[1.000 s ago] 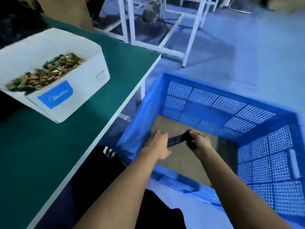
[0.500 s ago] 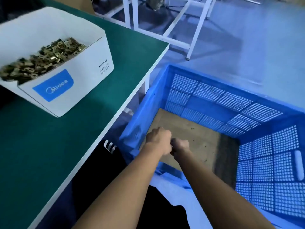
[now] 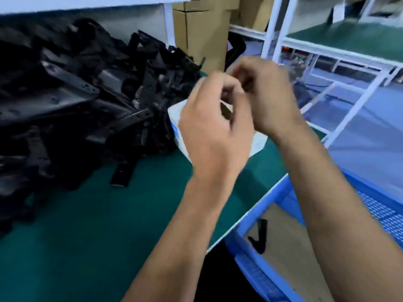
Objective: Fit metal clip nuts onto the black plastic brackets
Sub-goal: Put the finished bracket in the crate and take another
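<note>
Green table (image 3: 87, 225) edge is seen running diagonally near-right, blue crate (image 3: 281, 192) set just beside it. Black brackets (image 3: 72, 101) are piled far left; 1 bracket (image 3: 260, 235) lies in the crate. White box (image 3: 258, 141) is mostly hidden. Left hand (image 3: 209, 127) and right hand (image 3: 268, 99) are raised together, fingers curled; what is pinched cannot be told.

A green tabletop (image 3: 91, 225) with a pale edge filled the lower left, under a white shelf board (image 3: 87, 3) running along the top. Behind it stood stacked brown cardboard boxes (image 3: 200, 33), and to the right a white-framed rack (image 3: 327, 51) carried another green-topped surface over a bluish floor (image 3: 366, 131). The light was dim and cool, with motion blur throughout.
</note>
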